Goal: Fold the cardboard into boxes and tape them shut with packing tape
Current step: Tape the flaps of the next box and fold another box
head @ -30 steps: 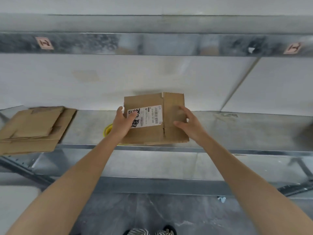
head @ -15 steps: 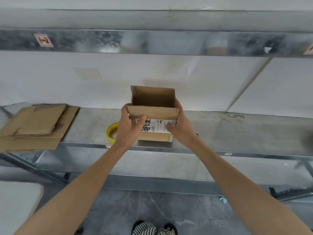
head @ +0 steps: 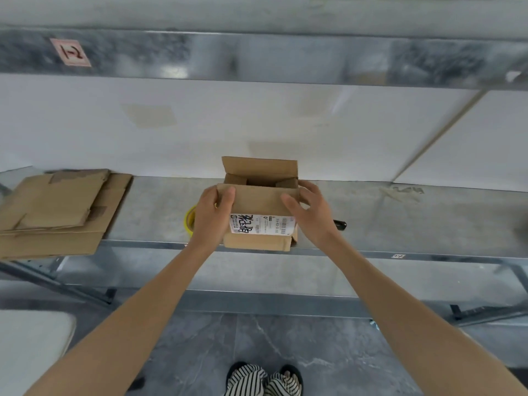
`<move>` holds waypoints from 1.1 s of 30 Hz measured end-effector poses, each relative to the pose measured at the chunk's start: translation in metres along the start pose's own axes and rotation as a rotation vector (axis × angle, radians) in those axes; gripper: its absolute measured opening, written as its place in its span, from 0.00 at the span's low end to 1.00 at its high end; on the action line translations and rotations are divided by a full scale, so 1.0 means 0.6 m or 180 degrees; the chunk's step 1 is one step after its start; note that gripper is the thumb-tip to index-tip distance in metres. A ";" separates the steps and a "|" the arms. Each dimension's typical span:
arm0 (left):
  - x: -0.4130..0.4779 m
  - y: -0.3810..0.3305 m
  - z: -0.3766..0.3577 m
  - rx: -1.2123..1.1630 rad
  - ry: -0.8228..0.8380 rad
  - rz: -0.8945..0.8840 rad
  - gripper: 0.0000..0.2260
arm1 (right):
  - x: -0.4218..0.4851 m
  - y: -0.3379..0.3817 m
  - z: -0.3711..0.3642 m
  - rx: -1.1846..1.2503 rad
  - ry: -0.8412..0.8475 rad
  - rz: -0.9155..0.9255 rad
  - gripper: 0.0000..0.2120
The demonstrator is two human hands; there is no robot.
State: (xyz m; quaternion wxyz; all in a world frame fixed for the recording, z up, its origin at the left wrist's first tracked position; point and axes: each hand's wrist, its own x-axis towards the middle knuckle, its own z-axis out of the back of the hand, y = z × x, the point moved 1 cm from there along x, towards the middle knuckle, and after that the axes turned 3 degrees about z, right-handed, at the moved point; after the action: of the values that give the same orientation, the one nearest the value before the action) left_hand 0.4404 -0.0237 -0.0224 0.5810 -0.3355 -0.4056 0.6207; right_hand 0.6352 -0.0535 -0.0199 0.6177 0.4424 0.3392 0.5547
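A small brown cardboard box [head: 258,200] with a white shipping label stands on the metal shelf [head: 400,224] near its front edge. Its far flap stands up, the two side flaps lie folded inward, and the near flap leans over the opening. My left hand [head: 213,217] grips the box's left side, thumb on the near flap. My right hand [head: 310,212] holds the right side, thumb on the same flap. A yellow tape roll [head: 190,221] lies on the shelf just left of the box, mostly hidden behind my left hand.
A stack of flattened cardboard [head: 57,212] lies at the shelf's left end, overhanging the front edge. A dark handle [head: 340,224] pokes out behind my right wrist. Another metal shelf beam [head: 285,57] runs overhead. A white wall closes the back.
The box has been turned upright and set down with its opening up. The side flaps have gone inward and my thumbs have come onto the near flap.
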 end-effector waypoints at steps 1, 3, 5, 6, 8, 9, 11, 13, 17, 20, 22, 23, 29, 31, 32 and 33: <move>0.003 0.003 0.000 0.0002 -0.0006 0.0011 0.08 | 0.002 -0.004 -0.002 -0.0081 -0.0046 -0.0064 0.11; 0.011 0.011 0.000 0.0002 0.0204 -0.0006 0.20 | 0.003 -0.009 -0.005 -0.0034 -0.0149 -0.0187 0.19; 0.024 0.021 0.002 0.0274 0.0528 -0.0239 0.35 | 0.003 -0.013 -0.006 -0.0133 -0.0060 -0.0225 0.28; 0.029 0.025 0.003 0.0487 0.0663 -0.0407 0.38 | 0.002 -0.016 -0.006 -0.0279 0.0027 -0.0217 0.31; 0.041 0.027 0.005 0.0662 0.0798 -0.0593 0.40 | 0.002 -0.016 -0.006 -0.0455 0.0107 -0.0155 0.38; 0.045 0.025 0.005 0.0592 0.0839 -0.0607 0.40 | 0.004 -0.014 -0.005 -0.0518 0.0121 -0.0097 0.40; 0.045 0.024 0.003 0.0434 0.0885 -0.0549 0.36 | 0.009 -0.012 -0.002 -0.0687 0.0185 0.0025 0.40; 0.044 0.027 0.005 0.0345 0.0843 -0.0595 0.29 | 0.011 -0.012 0.001 -0.0769 0.0180 0.0092 0.37; 0.051 0.044 0.004 0.0680 0.0754 -0.0837 0.18 | 0.018 -0.015 0.003 -0.0932 0.0179 0.0151 0.18; 0.057 0.049 -0.003 0.0753 0.0900 -0.0610 0.19 | 0.021 -0.022 -0.003 -0.1294 0.0343 0.0142 0.19; 0.060 0.048 -0.010 0.0732 0.0954 -0.0503 0.19 | 0.022 -0.026 -0.010 -0.1432 0.0388 0.0144 0.20; 0.062 0.047 -0.012 0.0740 0.0969 -0.0463 0.19 | 0.024 -0.027 -0.013 -0.1496 0.0363 0.0138 0.20; 0.080 0.044 -0.020 0.0832 0.1112 -0.0241 0.20 | 0.059 -0.002 -0.036 -0.2716 0.0662 0.0505 0.18; 0.084 0.047 -0.020 0.0874 0.1128 -0.0190 0.20 | 0.071 0.011 -0.056 -0.2668 0.0902 0.0667 0.22; 0.086 0.050 -0.020 0.0911 0.1124 -0.0184 0.20 | 0.075 0.014 -0.066 -0.2643 0.1003 0.0725 0.23; 0.089 0.053 -0.019 0.0968 0.1120 -0.0198 0.21 | 0.077 0.013 -0.075 -0.2665 0.1071 0.0764 0.23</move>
State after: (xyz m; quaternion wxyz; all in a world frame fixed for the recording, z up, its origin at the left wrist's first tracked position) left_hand 0.4310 0.0309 -0.0526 0.7055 -0.3345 -0.2101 0.5884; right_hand 0.5985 -0.0005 -0.0263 0.6109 0.0951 0.1280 0.7755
